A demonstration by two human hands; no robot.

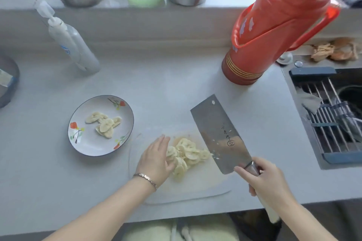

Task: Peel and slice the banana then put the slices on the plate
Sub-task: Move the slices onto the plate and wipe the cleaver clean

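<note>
The grey surface (176,76) ran the whole width in front of me, with a tall red thermos (260,41) standing at the back right and the sink rack (329,123) beyond it at the right edge. Nearest to me lay the pale cutting board (195,188), almost the colour of the surface beneath it. Over the right part of the board I held the cleaver (217,133), its broad blade tilted, its edge down beside the heap and flecked with bits of banana; my right hand (268,178) was wrapped firmly round the handle just behind the blade. To the left of the board, close but apart from it, sat the flowered plate (94,146). My left hand (154,158) rested on the board with its fingers fairly straight, pressed against the left side of the banana slices (188,154), gripping nothing. That heap lay between my left hand and the blade, thin pale rounds overlapping one another. I judged them soft, moist and a little sticky, light as anything but easy to squash or smear, so pinching them one by one seemed a poor idea; better to gather them with flat fingers against the flat of the blade and carry them across on it. A smaller share of slices (104,124) lay on the plate, near its middle. A thin bracelet (146,178) sat on my left wrist.
</note>
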